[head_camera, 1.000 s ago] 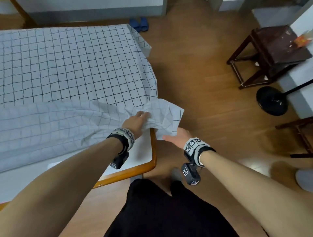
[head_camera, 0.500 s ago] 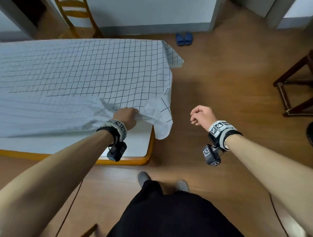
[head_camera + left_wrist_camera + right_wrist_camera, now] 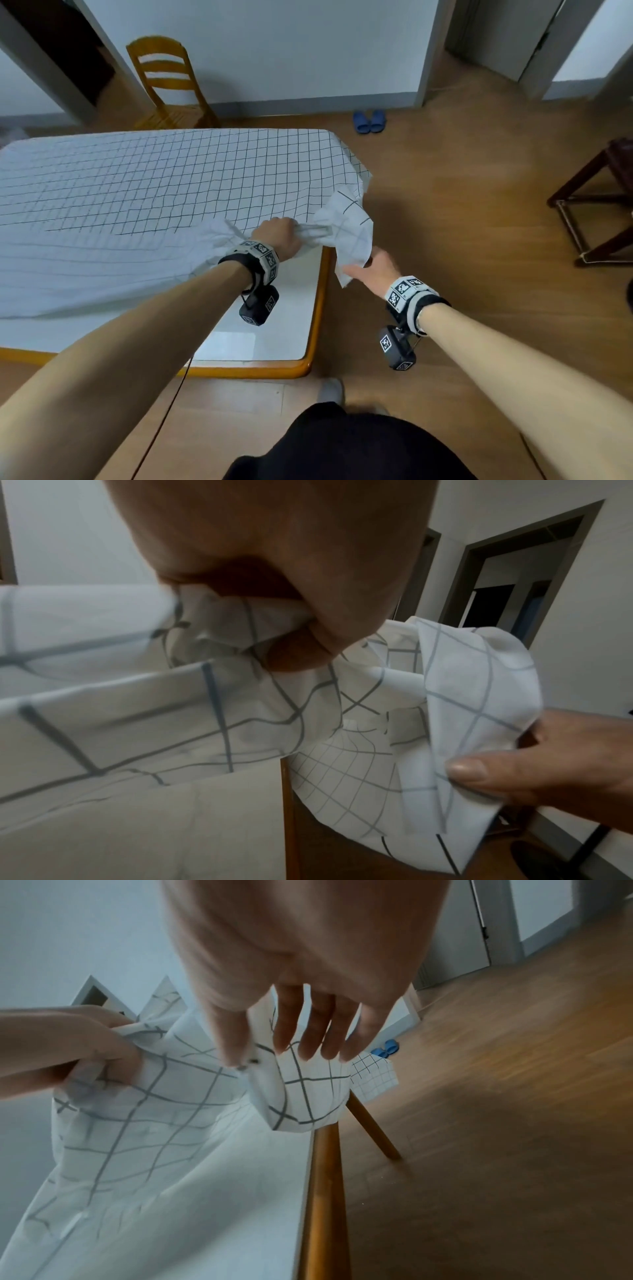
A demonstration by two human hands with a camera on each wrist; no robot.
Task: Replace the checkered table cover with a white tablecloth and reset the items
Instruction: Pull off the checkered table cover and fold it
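The checkered cover (image 3: 171, 178) lies over the far part of the table, its near edge folded back off the bare white top (image 3: 281, 329). My left hand (image 3: 281, 236) grips a bunched fold of the cover (image 3: 462, 696) near the table's right edge. My right hand (image 3: 373, 274) is just right of it, beyond the orange rim (image 3: 318, 308). It pinches the hanging corner of the cover (image 3: 301, 1096) between thumb (image 3: 469, 772) and nearly straight fingers (image 3: 308, 1031). No white tablecloth is in view.
A yellow wooden chair (image 3: 168, 85) stands behind the table by the wall. Blue slippers (image 3: 370, 121) lie on the wooden floor beyond the table's far right corner. A dark wooden stool (image 3: 603, 198) stands at the right. Doorways open at the back right.
My right hand, a loose fist apart from the cloth half a second ago, has moved left and taken the hanging corner. My left hand keeps its grip. The view has tilted up.
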